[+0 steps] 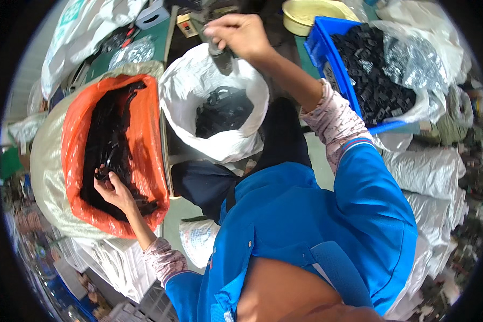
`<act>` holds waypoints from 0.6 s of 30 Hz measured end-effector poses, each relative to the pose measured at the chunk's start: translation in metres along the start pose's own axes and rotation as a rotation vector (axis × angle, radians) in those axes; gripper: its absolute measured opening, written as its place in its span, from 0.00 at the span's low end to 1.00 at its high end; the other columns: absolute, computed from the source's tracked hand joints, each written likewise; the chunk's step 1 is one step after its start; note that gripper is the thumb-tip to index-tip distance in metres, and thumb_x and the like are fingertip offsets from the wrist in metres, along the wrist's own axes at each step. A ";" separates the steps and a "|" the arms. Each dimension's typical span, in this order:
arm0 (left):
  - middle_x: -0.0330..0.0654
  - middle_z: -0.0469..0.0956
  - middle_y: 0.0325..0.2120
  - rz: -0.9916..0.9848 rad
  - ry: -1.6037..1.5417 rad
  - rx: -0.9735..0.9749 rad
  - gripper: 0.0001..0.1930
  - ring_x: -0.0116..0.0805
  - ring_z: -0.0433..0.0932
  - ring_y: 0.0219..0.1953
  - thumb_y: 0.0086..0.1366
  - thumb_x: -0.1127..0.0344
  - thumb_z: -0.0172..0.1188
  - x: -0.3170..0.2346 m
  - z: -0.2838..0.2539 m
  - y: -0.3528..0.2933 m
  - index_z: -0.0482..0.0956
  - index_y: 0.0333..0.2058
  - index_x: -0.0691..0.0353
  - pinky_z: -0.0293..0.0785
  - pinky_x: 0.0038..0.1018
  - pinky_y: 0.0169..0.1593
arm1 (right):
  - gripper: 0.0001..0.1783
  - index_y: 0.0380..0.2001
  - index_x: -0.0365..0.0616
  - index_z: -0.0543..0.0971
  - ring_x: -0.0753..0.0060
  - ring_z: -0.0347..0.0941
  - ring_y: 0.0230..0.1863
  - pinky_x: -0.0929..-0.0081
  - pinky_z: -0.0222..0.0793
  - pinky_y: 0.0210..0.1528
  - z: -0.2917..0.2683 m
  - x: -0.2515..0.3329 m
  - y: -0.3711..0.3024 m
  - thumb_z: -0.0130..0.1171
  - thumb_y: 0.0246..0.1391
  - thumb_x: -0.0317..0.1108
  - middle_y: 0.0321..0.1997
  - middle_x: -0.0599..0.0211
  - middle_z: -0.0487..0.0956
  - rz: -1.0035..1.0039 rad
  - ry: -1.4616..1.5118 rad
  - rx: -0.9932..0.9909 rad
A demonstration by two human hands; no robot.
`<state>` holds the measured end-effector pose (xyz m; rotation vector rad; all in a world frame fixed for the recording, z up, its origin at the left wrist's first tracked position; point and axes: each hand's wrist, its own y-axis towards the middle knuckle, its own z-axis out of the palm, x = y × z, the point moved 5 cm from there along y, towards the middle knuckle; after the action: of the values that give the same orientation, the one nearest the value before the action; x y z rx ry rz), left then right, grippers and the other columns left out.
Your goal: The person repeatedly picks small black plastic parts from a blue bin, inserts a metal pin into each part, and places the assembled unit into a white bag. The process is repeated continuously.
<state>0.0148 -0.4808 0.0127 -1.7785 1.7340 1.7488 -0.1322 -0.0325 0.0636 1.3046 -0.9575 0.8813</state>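
Note:
My left hand reaches into an orange-lined sack on the left, its fingers closed round a small black piece. Dark, thin, curved black parts fill that sack. Up at the top middle, my right hand is raised with thumb and fingers pinched together beside a grey metal-looking piece. What sits between those fingertips is too small to make out. Below it stands a white sack with its mouth wide apart, and loose black curved parts lie at its bottom.
At the right, a blue crate holds many small black pieces and a clear plastic bag. Behind it is a yellow basin. White sacks are stacked at the right, and a small box sits at the top.

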 end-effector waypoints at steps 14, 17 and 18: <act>0.34 0.66 0.20 -0.918 -0.996 0.562 0.13 0.21 0.62 0.16 0.59 0.76 0.56 -0.104 0.216 -0.075 0.70 0.44 0.62 0.55 0.16 0.16 | 0.10 0.38 0.41 0.80 0.66 0.76 0.31 0.74 0.72 0.35 -0.254 0.061 -0.137 0.57 0.49 0.24 0.30 0.61 0.77 0.015 -1.257 0.169; 0.32 0.63 0.16 -0.922 -1.045 0.795 0.10 0.19 0.58 0.13 0.58 0.77 0.56 -0.130 0.260 -0.102 0.72 0.40 0.64 0.51 0.17 0.16 | 0.18 0.39 0.43 0.78 0.59 0.72 0.41 0.66 0.72 0.40 -0.270 0.035 -0.176 0.53 0.42 0.21 0.39 0.59 0.73 0.065 -1.619 0.459; 0.32 0.63 0.15 -0.916 -1.027 0.833 0.10 0.19 0.58 0.13 0.58 0.77 0.57 -0.148 0.272 -0.108 0.72 0.39 0.64 0.51 0.17 0.17 | 0.18 0.40 0.43 0.78 0.58 0.71 0.43 0.66 0.71 0.42 -0.275 0.024 -0.181 0.53 0.42 0.21 0.41 0.59 0.72 0.061 -1.619 0.494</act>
<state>-0.0275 -0.1591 -0.0338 -0.7759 0.7561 0.9471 0.0643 0.2280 0.0137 2.4565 -2.0468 -0.1433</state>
